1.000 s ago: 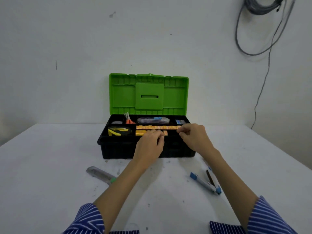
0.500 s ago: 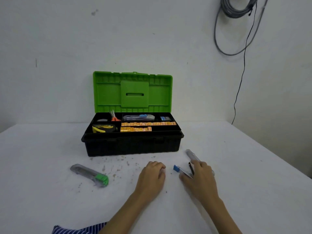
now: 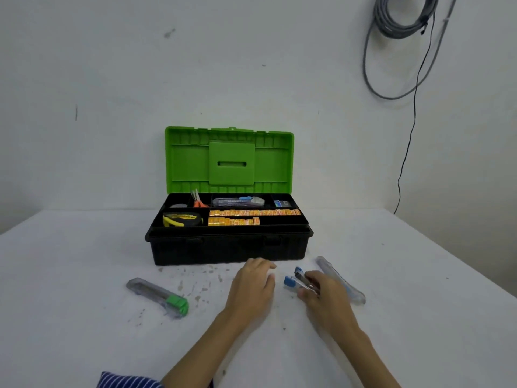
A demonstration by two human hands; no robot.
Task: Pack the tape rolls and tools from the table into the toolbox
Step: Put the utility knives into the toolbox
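workshop; bare wall [image 3: 112,65]; hung cable coil [image 3: 402,21]; toolbox [image 3: 229,247]

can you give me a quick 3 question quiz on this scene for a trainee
1. True or false: the toolbox lid is shut.
2. Which hand grips the blue-tipped tool? A) left hand B) right hand
3. Fill in: the green-ended utility knife lies on the ____, left of both hands.

Key: 1. false, the lid stands open. 2. B. 3. table.

Blue-white striped sleeve [image 3: 126,381] on left arm; forearms bare.
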